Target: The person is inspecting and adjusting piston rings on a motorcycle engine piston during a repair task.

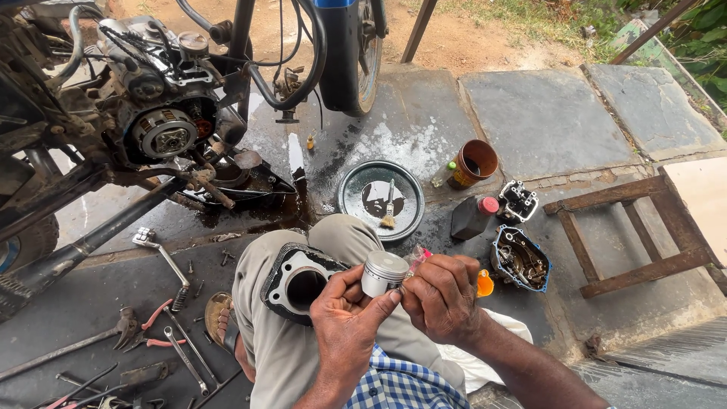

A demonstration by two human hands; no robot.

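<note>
My left hand [347, 314] grips a silver metal piston [382, 273] from below and the side, held upright over my lap. My right hand [441, 297] presses against the piston's right side, fingers curled; a small pink item [419, 256] shows just above its fingers. A black engine cylinder block [297, 280] with a round bore rests on my left thigh, just left of my left hand. I sit on the ground in khaki trousers, a sandal on one foot.
A motorcycle engine [163, 129] with its clutch exposed stands at upper left over an oily tray. Ahead lie a round metal pan [356, 204] holding a brush, a brown can [475, 162], a dark bottle [469, 218], an engine cover [519, 259]. Wrenches and pliers [151, 329] scatter left; wooden frame [628, 235] right.
</note>
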